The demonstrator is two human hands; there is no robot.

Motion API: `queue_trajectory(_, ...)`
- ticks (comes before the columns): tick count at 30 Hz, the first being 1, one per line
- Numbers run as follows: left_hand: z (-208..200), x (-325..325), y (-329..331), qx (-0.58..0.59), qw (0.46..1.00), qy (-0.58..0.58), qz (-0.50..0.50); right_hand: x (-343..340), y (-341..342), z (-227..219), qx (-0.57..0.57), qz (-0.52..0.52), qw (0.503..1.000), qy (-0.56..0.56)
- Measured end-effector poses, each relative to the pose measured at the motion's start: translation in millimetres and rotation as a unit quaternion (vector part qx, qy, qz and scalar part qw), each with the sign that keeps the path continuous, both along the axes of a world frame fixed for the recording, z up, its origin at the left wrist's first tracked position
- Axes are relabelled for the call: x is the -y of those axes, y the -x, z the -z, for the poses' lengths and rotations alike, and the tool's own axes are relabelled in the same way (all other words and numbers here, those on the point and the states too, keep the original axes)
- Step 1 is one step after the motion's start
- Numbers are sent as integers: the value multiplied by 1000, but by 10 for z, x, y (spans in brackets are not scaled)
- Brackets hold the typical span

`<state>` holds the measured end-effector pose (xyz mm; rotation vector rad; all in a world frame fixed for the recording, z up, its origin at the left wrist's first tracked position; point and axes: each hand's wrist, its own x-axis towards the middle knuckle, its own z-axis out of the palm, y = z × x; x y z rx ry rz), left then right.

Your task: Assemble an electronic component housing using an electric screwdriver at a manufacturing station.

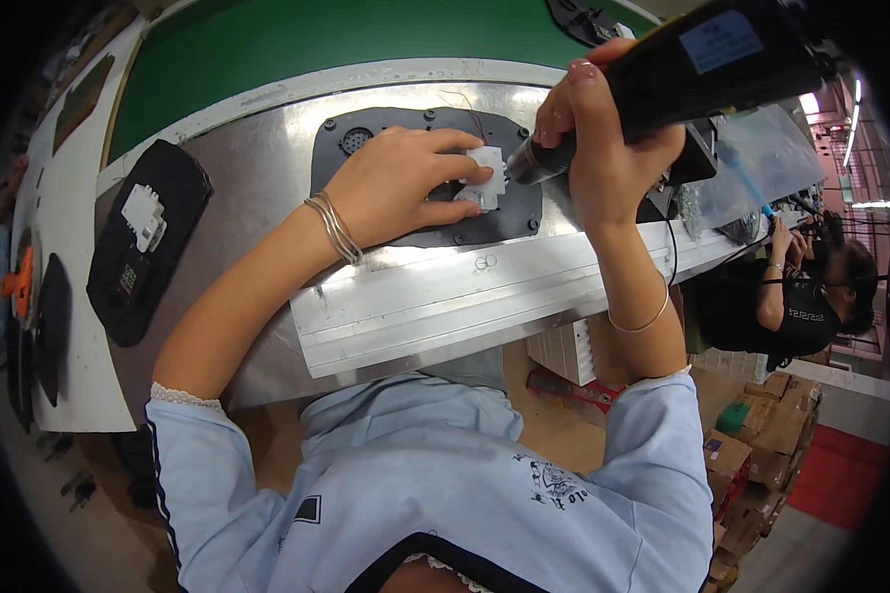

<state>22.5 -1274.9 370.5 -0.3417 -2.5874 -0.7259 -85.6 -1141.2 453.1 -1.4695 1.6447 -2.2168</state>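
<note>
A dark grey moulded panel (516, 215) lies on the metal worktop, with a round speaker-like grille (356, 141) at its left. On its right part sits a small white plastic block (487, 160) with thin wires behind it. My left hand (391, 188) reaches over the panel, and its fingers and thumb clasp the block against it. In my right hand (603, 163) is a thick black powered screwdriver (697, 84), tilted down to the left. Its metal nose (529, 166) points at the block's right side; whether the tip touches a screw cannot be made out.
A similar black panel (148, 267) with a white block lies at the left. Along the worktop's near edge runs a metal rail (445, 296). Beyond is a green surface (336, 49). Clear plastic bags (761, 158) and another person (811, 296) are at the right, cardboard boxes (761, 425) below.
</note>
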Motion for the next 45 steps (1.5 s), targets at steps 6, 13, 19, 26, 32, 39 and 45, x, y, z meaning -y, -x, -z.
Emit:
queue_trajectory(6, -67, 62, 30, -14, 999, 45, 23, -432, 68, -321, -34, 81, 996, 4)
queue_trajectory(13, -24, 18, 95, 28, 999, -7, 27, -980, 549, -650, -29, 144, 988, 55)
queue_trajectory(19, -10, -102, 138, -13, 1000, 8, -19, -859, 639, -487, -26, 151, 987, 37)
queue_trajectory(26, -118, -94, 147, 3, 998, 16, -62, -874, 658, -465, -60, 155, 985, 37)
queue_trajectory(32, -26, -74, 151, 3, 999, -40, -35, -933, 568, -528, -50, 144, 988, 37)
queue_trajectory(39, -32, -77, 165, 25, 998, -44, -44, -920, 615, -568, -59, 128, 989, 35)
queue_trajectory(45, -8, -81, 170, 10, 998, -45, -42, -888, 645, -490, -59, 158, 985, 23)
